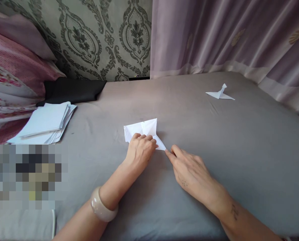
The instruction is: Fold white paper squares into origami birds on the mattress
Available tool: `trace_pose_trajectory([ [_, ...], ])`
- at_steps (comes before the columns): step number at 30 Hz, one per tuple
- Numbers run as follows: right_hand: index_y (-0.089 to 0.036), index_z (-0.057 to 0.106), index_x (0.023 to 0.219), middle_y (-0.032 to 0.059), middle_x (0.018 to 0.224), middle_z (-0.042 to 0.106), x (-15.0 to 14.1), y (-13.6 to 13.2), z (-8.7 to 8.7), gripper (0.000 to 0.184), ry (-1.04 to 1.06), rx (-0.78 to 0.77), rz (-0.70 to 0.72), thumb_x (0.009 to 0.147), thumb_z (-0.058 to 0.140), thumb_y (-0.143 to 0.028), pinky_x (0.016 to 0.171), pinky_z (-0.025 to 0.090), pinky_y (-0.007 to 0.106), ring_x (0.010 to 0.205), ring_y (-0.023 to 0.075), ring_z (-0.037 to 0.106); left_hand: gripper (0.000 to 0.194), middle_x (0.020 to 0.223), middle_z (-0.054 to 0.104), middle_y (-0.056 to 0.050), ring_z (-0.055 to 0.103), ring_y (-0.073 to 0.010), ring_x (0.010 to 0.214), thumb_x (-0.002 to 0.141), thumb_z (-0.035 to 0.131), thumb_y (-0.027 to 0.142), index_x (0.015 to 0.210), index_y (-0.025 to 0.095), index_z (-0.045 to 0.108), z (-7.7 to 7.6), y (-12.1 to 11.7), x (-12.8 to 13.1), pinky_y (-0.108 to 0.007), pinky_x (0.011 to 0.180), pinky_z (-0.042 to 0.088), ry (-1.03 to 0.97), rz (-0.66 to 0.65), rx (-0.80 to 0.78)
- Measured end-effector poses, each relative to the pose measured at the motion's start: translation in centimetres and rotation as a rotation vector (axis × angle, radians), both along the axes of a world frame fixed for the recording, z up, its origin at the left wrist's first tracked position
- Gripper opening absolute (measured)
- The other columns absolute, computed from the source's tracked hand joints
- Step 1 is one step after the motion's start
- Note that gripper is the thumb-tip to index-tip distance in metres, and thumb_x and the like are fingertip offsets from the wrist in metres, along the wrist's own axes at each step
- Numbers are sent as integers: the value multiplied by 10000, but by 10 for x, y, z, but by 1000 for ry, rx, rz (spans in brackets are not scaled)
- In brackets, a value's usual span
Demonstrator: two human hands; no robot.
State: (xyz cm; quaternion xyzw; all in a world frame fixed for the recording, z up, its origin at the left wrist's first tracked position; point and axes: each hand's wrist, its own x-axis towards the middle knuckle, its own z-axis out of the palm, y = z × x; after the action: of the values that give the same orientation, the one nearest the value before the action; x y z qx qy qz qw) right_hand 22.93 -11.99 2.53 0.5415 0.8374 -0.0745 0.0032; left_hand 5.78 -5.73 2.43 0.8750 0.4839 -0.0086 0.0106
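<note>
A white sheet of folded paper (149,127) lies on the grey cloth in the middle of the head view, with creases and raised flaps. My left hand (142,147) is closed over its near side, fingers curled on the paper and partly hiding it. The paper's right side narrows to a point, and there my right hand (189,167) pinches the tip between thumb and curled index finger. A pale bangle (103,206) sits on my left wrist.
A folded white paper bird (221,93) stands at the back right. On the left are a stack of white paper (46,120) and a black folded cloth or bag (74,90). Curtains (214,36) and a patterned wall (109,40) border the grey-covered surface (252,160). A blurred patch covers the lower left.
</note>
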Motion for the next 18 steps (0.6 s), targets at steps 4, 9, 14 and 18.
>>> trace_pose_trajectory([
  [4, -215, 604, 986, 32, 907, 587, 6, 3, 1, 323, 37, -46, -28, 855, 390, -11, 594, 320, 288, 734, 136, 583, 289, 754, 667, -62, 627, -210, 709, 952, 467, 242, 733, 153, 632, 0, -1, 0, -352, 702, 343, -11, 8, -1],
  [9, -202, 617, 897, 26, 868, 620, 4, 14, 3, 282, 327, -18, -174, 895, 370, -66, 703, 413, 279, 769, 143, 609, 291, 775, 669, -73, 632, -222, 732, 954, 450, 232, 745, 150, 635, 0, -2, -1, -359, 712, 349, -12, 2, -19],
  [14, -189, 575, 1124, 58, 1049, 641, -17, 16, -10, 358, 624, 59, -105, 896, 350, -29, 875, 456, 288, 987, 164, 601, 280, 789, 672, -80, 640, -239, 751, 950, 437, 211, 763, 145, 635, 1, -2, 0, -372, 719, 360, -8, 11, -34],
  [18, -179, 571, 1108, 73, 1027, 631, -24, 10, -21, 354, 494, 25, -72, 883, 355, -12, 889, 475, 355, 999, 206, 574, 282, 792, 672, -76, 632, -226, 731, 949, 434, 214, 747, 150, 620, 1, -4, -5, -368, 726, 368, -35, 12, -37],
])
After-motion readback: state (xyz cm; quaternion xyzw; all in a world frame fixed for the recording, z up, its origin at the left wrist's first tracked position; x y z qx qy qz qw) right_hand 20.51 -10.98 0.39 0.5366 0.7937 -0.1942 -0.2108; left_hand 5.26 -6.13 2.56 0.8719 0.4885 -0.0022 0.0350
